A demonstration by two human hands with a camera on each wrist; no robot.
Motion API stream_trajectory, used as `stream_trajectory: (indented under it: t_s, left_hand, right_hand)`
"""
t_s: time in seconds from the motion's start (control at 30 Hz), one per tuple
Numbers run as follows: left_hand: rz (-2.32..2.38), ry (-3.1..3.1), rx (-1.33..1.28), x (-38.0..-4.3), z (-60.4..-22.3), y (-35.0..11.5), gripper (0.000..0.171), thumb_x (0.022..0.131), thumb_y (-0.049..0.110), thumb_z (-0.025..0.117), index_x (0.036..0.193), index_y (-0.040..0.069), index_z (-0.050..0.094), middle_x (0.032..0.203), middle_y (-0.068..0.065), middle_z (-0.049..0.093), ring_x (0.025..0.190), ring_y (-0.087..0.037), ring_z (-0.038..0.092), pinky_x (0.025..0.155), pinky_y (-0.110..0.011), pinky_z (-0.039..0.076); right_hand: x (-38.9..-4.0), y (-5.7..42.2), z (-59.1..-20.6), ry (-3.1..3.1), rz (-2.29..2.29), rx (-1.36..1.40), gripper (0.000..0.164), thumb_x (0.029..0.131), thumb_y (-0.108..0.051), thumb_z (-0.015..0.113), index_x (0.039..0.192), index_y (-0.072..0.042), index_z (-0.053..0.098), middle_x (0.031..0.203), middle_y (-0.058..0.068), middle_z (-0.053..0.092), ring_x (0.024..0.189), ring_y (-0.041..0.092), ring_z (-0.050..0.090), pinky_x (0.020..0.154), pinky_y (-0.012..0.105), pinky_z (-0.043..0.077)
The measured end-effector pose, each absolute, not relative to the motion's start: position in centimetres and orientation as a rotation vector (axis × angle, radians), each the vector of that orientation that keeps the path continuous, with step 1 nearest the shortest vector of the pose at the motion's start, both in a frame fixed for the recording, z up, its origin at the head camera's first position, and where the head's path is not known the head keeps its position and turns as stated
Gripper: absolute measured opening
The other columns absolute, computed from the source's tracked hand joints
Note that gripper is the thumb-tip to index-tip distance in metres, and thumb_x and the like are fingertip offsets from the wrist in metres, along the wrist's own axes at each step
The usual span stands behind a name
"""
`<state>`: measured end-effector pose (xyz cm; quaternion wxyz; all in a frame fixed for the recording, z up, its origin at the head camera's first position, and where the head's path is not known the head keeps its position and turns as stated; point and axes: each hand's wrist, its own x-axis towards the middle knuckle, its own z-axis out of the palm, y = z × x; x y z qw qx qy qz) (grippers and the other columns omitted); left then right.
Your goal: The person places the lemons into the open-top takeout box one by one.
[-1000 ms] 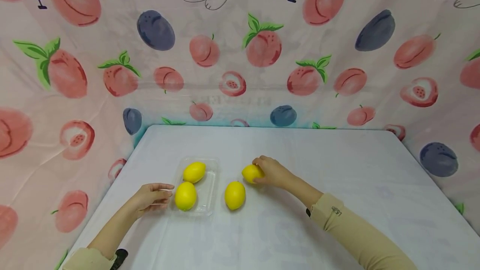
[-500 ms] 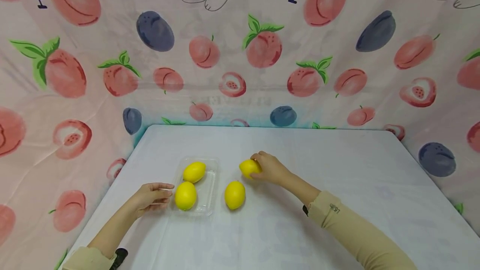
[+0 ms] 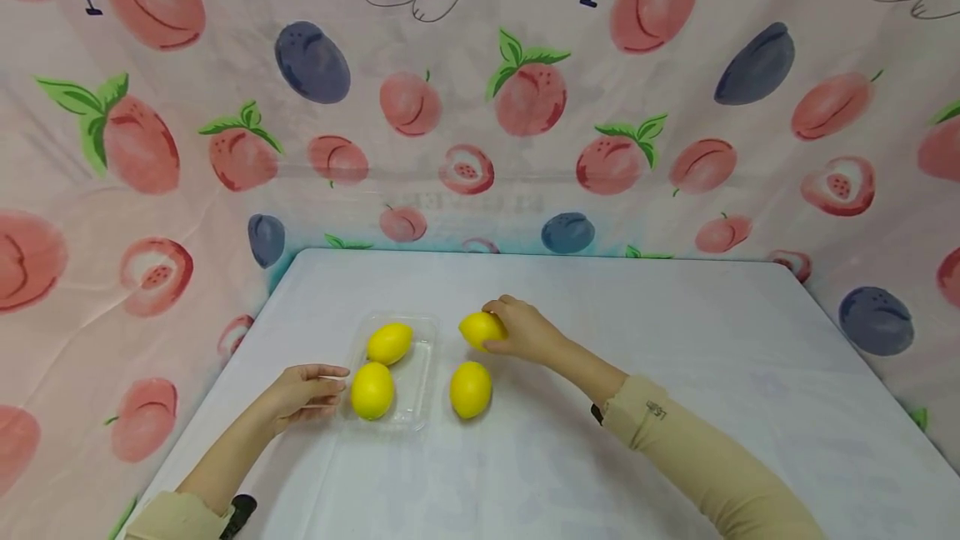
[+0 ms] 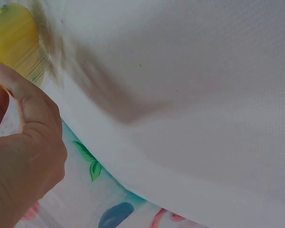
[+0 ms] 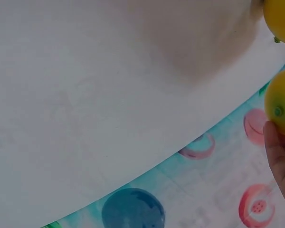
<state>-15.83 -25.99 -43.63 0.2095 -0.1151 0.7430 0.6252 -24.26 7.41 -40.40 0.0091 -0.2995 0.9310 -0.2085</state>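
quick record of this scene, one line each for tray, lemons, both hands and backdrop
clear tray: on the white table
lemons in tray: two, a far lemon and a near lemon
loose lemon: on the table, right of the tray
right hand: grips the held lemon
left hand: fingers extended at the tray's left side, contact unclear
lemon count: four
backdrop: pale cloth with printed fruit

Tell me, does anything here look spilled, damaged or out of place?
Nothing stands out: two lemons sit in the tray, a third lemon lies on the table beside it, and the right hand holds a fourth lemon. I see no spill or damage.
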Motion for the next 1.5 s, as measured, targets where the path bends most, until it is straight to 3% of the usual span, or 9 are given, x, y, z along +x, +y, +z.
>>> stream_trajectory:
  t_s: [0.7, 1.5]
  left_hand:
    - [1.743, 2.07, -0.316, -15.6, -43.4, -25.8, 0.037, 0.084, 0.016, 0.059, 0.115, -0.003, 0.052, 0.075, 0.002, 0.06, 0.066, -0.009, 0.057, 0.062, -0.021, 0.054]
    - [1.744, 2.05, -0.258, -15.8, -43.5, -26.0, 0.04, 0.085, 0.015, 0.057, 0.117, -0.006, 0.049, 0.075, 0.002, 0.06, 0.065, -0.009, 0.057, 0.063, -0.021, 0.054]
  right_hand:
    - [-24.0, 2.7, -38.2, 2.762, -0.431, -1.228, 0.049, 0.077, -0.027, 0.067, 0.12, -0.009, 0.051, 0.11, 0.004, 0.054, 0.095, 0.015, 0.051, 0.09, 0.025, 0.045]
    - [-24.9, -1.8, -38.1, 2.637, -0.051, -1.575, 0.048, 0.077, -0.022, 0.068, 0.12, -0.014, 0.051, 0.112, 0.0, 0.051, 0.097, 0.013, 0.048, 0.091, 0.018, 0.043]
